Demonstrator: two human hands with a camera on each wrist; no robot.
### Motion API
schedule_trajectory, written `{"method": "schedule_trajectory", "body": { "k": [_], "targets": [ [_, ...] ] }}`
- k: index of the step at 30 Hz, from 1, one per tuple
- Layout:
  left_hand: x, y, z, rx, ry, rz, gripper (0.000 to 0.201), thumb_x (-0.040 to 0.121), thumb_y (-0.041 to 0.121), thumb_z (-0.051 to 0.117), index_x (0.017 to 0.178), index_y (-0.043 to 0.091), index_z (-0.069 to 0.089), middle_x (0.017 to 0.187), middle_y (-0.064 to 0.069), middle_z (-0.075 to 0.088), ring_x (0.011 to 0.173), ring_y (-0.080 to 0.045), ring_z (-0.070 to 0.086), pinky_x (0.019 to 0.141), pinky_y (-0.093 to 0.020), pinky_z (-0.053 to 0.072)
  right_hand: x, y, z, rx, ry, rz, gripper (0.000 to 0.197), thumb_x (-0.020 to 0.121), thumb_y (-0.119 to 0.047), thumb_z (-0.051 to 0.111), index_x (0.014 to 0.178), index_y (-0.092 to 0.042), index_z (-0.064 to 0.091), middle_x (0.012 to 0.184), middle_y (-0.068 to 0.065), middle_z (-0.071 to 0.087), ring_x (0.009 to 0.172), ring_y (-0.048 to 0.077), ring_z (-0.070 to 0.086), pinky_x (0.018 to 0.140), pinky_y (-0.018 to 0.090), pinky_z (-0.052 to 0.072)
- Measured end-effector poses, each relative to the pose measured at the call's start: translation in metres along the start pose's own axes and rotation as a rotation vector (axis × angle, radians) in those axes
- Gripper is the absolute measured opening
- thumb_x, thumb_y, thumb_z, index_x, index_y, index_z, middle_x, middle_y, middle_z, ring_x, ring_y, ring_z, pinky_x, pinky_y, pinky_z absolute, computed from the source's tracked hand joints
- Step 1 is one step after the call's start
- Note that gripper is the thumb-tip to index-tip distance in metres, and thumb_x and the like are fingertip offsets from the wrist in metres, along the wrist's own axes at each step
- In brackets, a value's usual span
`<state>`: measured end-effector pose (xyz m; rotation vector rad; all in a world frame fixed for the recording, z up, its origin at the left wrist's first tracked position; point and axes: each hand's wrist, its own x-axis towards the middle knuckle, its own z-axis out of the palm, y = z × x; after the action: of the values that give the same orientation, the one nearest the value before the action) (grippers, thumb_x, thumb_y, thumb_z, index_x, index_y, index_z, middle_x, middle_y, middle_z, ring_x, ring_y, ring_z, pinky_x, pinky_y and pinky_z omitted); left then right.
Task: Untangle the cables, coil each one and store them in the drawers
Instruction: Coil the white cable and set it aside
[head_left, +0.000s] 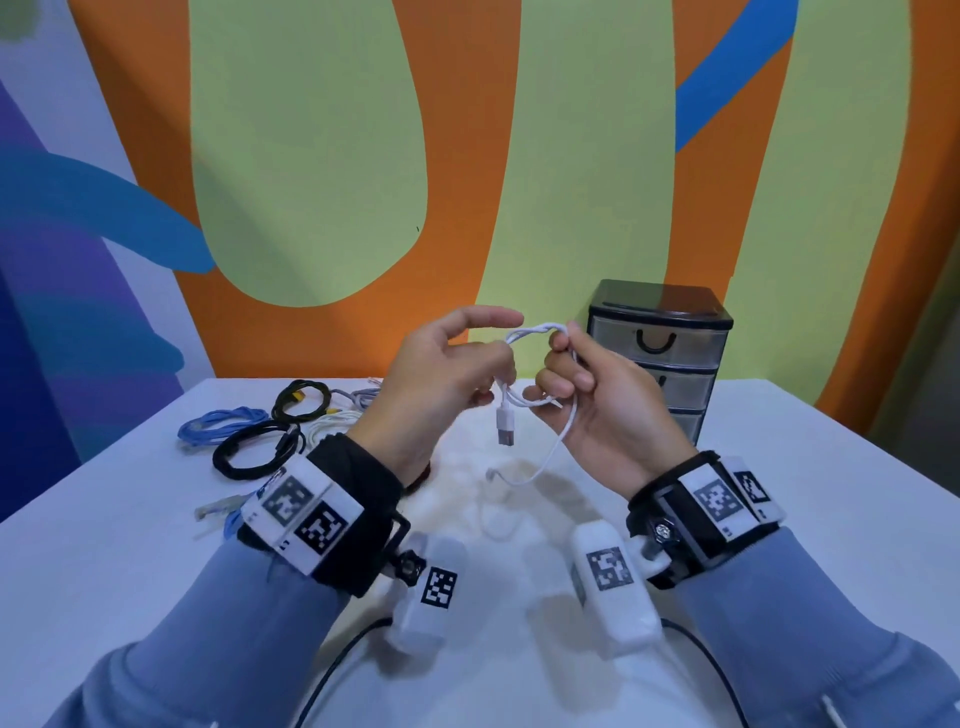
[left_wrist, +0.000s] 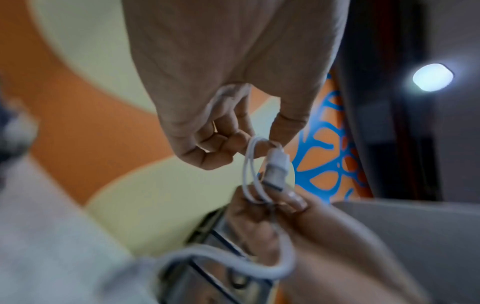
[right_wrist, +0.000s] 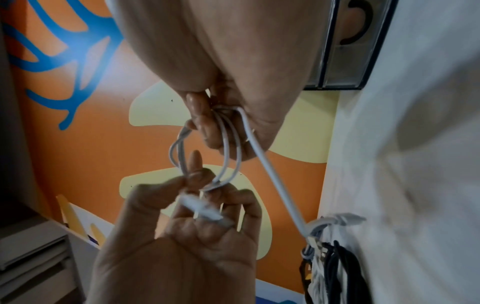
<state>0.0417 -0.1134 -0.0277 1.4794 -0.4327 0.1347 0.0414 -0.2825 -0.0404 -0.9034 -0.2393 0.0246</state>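
Both hands were raised above the white desk (head_left: 779, 467), holding a white USB cable (head_left: 535, 332) between them. The left hand (head_left: 436, 384) pinched the coil's loops near the hanging USB plug (head_left: 505, 428), its index finger held out straight. The right hand (head_left: 602, 405) had its fingers (head_left: 563, 382) curled round the coil's other side. The cable's loose tail (head_left: 540, 467) drooped toward the desk. At about two o'clock from the hands stood a small drawer unit (head_left: 660, 353), drawers closed. At about nine o'clock lay more cables on the desk: a blue coil (head_left: 223, 423), two black coils (head_left: 260, 452), and a pale one (head_left: 332, 421).
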Motion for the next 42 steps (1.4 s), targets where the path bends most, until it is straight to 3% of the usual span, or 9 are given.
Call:
{"method": "schedule_trajectory", "body": {
  "k": [5, 8, 15, 20, 24, 31, 35, 39, 42],
  "targets": [
    [0.006, -0.006, -0.01, 0.394, 0.069, 0.148, 0.026, 0.08, 0.019, 0.07, 0.105, 0.023, 0.078, 0.078, -0.005, 0.079, 0.073, -0.026, 0.073, 0.08, -0.044, 0.062, -0.003, -0.001, 0.002, 0.133, -0.105, 0.045, 0.029, 0.111, -0.028, 0.043, 0.087, -0.014, 0.054, 0.056, -0.005, 0.024, 0.053, 0.013, 0.026, 0.072, 0.028, 0.04],
    [0.006, -0.008, -0.013, 0.517, 0.029, 0.21, 0.024, 0.091, 0.009, 0.067, 0.105, 0.023, 0.081, 0.076, 0.003, 0.078, 0.062, -0.012, 0.064, 0.066, -0.03, 0.05, -0.006, -0.004, 0.003, 0.036, -0.14, 0.095, 0.04, 0.108, -0.04, 0.045, 0.079, -0.014, 0.052, 0.055, -0.002, 0.015, 0.051, 0.016, 0.02, 0.07, 0.031, 0.044],
    [0.007, -0.004, -0.021, 0.739, 0.025, 0.407, 0.028, 0.099, 0.006, 0.07, 0.118, 0.023, 0.081, 0.101, 0.015, 0.08, 0.096, 0.003, 0.072, 0.081, -0.014, 0.05, -0.007, -0.006, 0.002, -0.246, -0.115, 0.038, 0.031, 0.108, -0.031, 0.054, 0.09, -0.008, 0.065, 0.054, -0.005, 0.024, 0.047, 0.013, 0.026, 0.073, 0.03, 0.052],
    [0.009, -0.002, -0.029, 0.78, 0.115, 0.44, 0.016, 0.097, 0.007, 0.074, 0.104, 0.018, 0.083, 0.086, 0.01, 0.078, 0.074, 0.01, 0.064, 0.067, -0.008, 0.041, -0.007, -0.01, 0.002, -0.137, -0.097, 0.048, 0.03, 0.109, -0.026, 0.052, 0.09, -0.007, 0.063, 0.059, -0.008, 0.02, 0.049, 0.009, 0.019, 0.057, 0.021, 0.036],
    [0.008, -0.002, -0.028, 0.783, 0.157, 0.467, 0.017, 0.094, 0.005, 0.075, 0.099, 0.019, 0.084, 0.083, 0.01, 0.076, 0.079, -0.002, 0.069, 0.069, -0.011, 0.046, -0.009, -0.007, 0.006, -0.149, -0.1, 0.062, 0.035, 0.105, -0.032, 0.056, 0.086, -0.006, 0.071, 0.059, -0.008, 0.013, 0.048, 0.009, 0.015, 0.05, 0.021, 0.027],
    [0.005, -0.002, -0.016, 0.664, 0.177, 0.286, 0.018, 0.09, 0.016, 0.072, 0.096, 0.027, 0.085, 0.071, 0.014, 0.074, 0.067, -0.005, 0.064, 0.067, -0.02, 0.046, -0.008, -0.001, 0.008, -0.15, -0.152, 0.018, 0.032, 0.109, -0.028, 0.049, 0.098, -0.007, 0.07, 0.059, -0.009, 0.018, 0.051, 0.011, 0.011, 0.053, 0.021, 0.032],
    [0.002, -0.002, -0.005, 0.32, 0.08, 0.092, 0.032, 0.079, 0.03, 0.069, 0.107, 0.023, 0.083, 0.097, 0.002, 0.083, 0.103, -0.021, 0.078, 0.1, -0.046, 0.058, -0.006, 0.0, 0.006, -0.123, -0.146, 0.002, 0.026, 0.11, -0.027, 0.048, 0.095, -0.009, 0.06, 0.065, -0.004, 0.027, 0.053, 0.009, 0.022, 0.063, 0.021, 0.043],
    [-0.002, -0.007, -0.002, 0.225, 0.076, 0.054, 0.026, 0.084, 0.005, 0.086, 0.107, 0.011, 0.078, 0.092, -0.009, 0.082, 0.088, -0.018, 0.079, 0.092, -0.036, 0.06, -0.006, 0.001, 0.003, -0.091, -0.131, -0.007, 0.025, 0.109, -0.026, 0.049, 0.093, -0.009, 0.057, 0.072, 0.0, 0.028, 0.056, 0.008, 0.047, 0.066, 0.023, 0.046],
    [-0.002, -0.007, -0.005, 0.16, 0.135, 0.031, 0.021, 0.086, 0.004, 0.085, 0.104, 0.01, 0.076, 0.088, -0.012, 0.08, 0.075, -0.011, 0.07, 0.08, -0.024, 0.052, -0.005, -0.002, 0.001, -0.19, -0.098, -0.037, 0.026, 0.108, -0.03, 0.054, 0.092, -0.011, 0.061, 0.071, 0.0, 0.027, 0.052, 0.01, 0.037, 0.066, 0.026, 0.049]
  ]
}}
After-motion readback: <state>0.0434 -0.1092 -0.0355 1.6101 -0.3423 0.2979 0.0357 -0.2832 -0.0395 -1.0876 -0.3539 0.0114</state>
